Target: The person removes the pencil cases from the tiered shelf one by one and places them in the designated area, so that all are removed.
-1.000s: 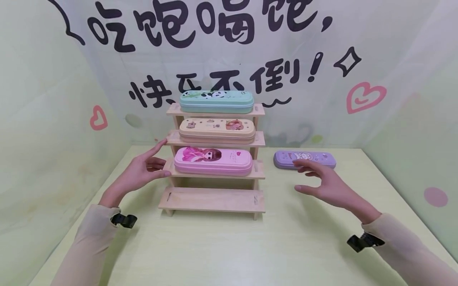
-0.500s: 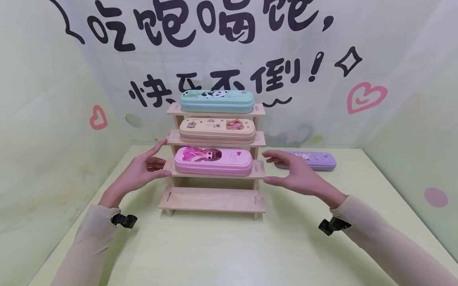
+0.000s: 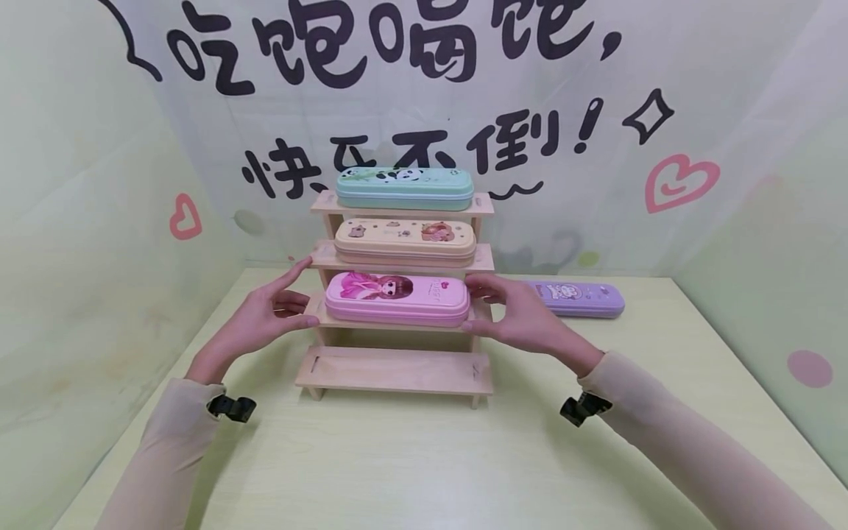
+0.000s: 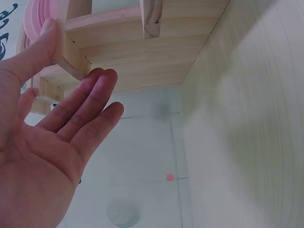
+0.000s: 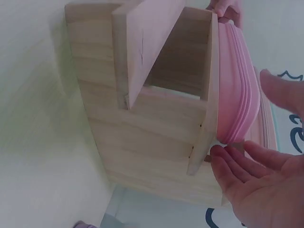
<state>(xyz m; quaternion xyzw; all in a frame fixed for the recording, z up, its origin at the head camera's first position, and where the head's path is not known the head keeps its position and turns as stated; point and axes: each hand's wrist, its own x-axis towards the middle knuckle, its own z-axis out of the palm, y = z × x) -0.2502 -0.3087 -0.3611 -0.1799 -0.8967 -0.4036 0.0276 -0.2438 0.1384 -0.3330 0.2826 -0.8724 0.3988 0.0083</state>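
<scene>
A pink pencil case [image 3: 397, 298] with a doll print lies on the third tier of a stepped wooden rack [image 3: 394, 372]. My right hand [image 3: 523, 316] is at its right end, thumb near the front corner, fingers by the back corner. In the right wrist view a gap shows beside the thumb [image 5: 280, 92]; whether the fingertips touch the case is unclear. My left hand [image 3: 255, 324] rests against the rack's left side, index fingertip at the second tier, thumb at the third. In the left wrist view its other fingers [image 4: 92, 102] are extended and hold nothing.
A mint pencil case [image 3: 404, 189] with pandas sits on the top tier, a cream one [image 3: 404, 243] on the second. The lowest tier is bare. A purple pencil case [image 3: 583, 298] lies on the table behind my right hand. Fabric walls [image 3: 748, 243] enclose the table.
My right hand has moved left, from in front of the purple case to the pink case's right end. My left hand has stayed at the rack's side. The pencil cases have not moved.
</scene>
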